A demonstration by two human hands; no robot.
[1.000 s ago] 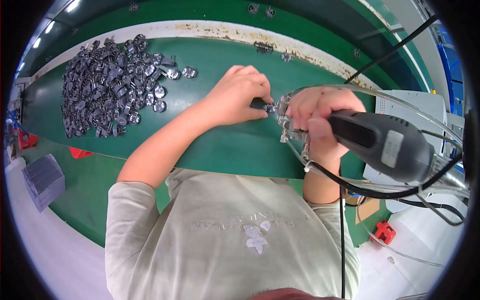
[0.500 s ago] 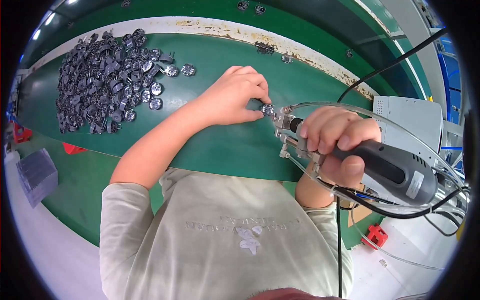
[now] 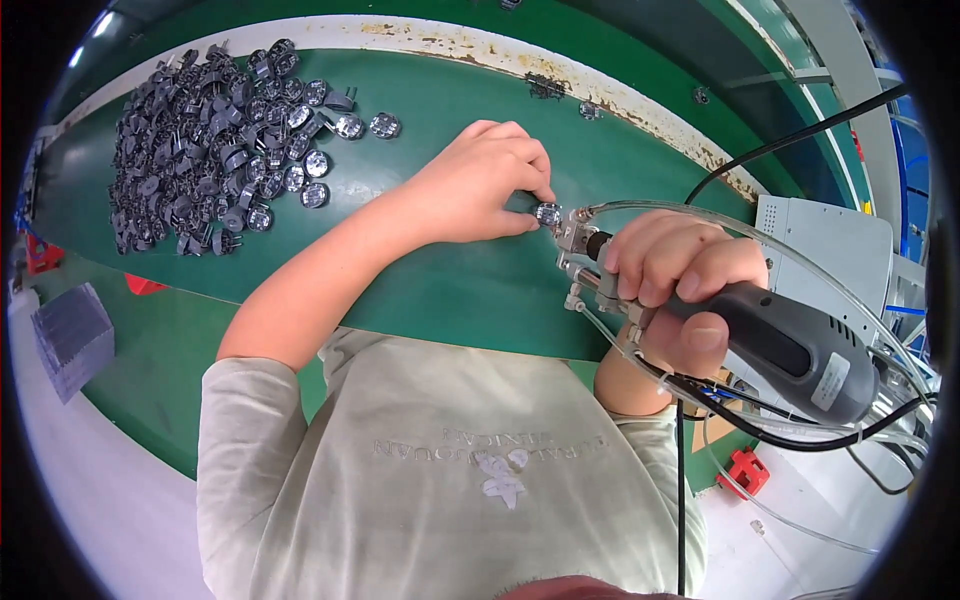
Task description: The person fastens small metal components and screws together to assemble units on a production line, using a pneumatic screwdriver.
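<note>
- As a small round part (image 3: 548, 214) sits pinched between thumb and fingers of the left hand (image 3: 488, 182) at the green table (image 3: 440, 290), its underside is hidden.
- Power tool (image 3: 800, 350): long axis oblique, tip pointing left toward the part; contact unclear.
- Right hand (image 3: 680, 270): curled around the tool, partly concealing its grip.
- Dark parts (image 3: 200, 150): heaped at left.

Head-worn fisheye view, looking down, close above hands (image 3: 485, 185)

Two bare hands (image 3: 490, 185) (image 3: 685, 265); one grey-black plastic handheld tool (image 3: 810, 325); one green tabletop (image 3: 460, 300); small dark round pronged parts (image 3: 205, 150): uncountable.
</note>
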